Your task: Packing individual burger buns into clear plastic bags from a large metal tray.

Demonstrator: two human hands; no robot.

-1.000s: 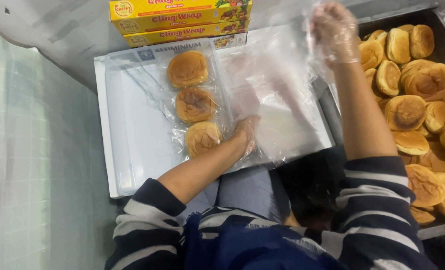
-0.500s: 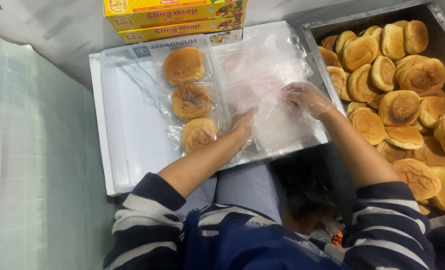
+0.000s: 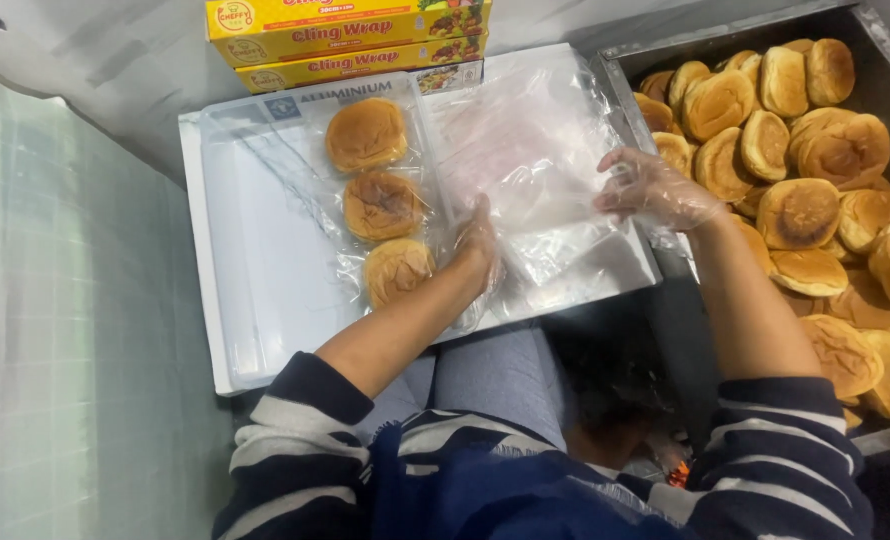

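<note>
Grey floor, pale tiled wall on your left, a white board (image 3: 265, 290) across your lap as the work surface. 3 buns (image 3: 380, 205) lie in a column on the board's middle, under a clear wrap (image 3: 525, 170) that spreads right over the bare half.

Step in hand, as I judge it: wrapping the 3 buns, film being pulled and smoothed. Your left hand (image 3: 477, 250), gloved in thin plastic, presses flat on the film just right of the lowest bun, fingers spread, gripping nothing. Your right hand (image 3: 655, 190), also gloved, pinches the film's right edge between fingertips, held slightly above the board near its right rim.

Next move likely calls for keeping the left hand pinning while the right draws the loose film taut, then folding it over the column; slack and wrinkles show at the lower right, so an even pull matters.

Film looks thin, crinkled, glossy, bunched near the board's front edge. Buns are round, golden brown, middle one darker on top, spaced apart, not touching.

Right of you, a dark tray (image 3: 865, 20) heaped with more buns. Beyond the board, 2 yellow boxes (image 3: 345, 30) stacked, touching its far edge.
</note>
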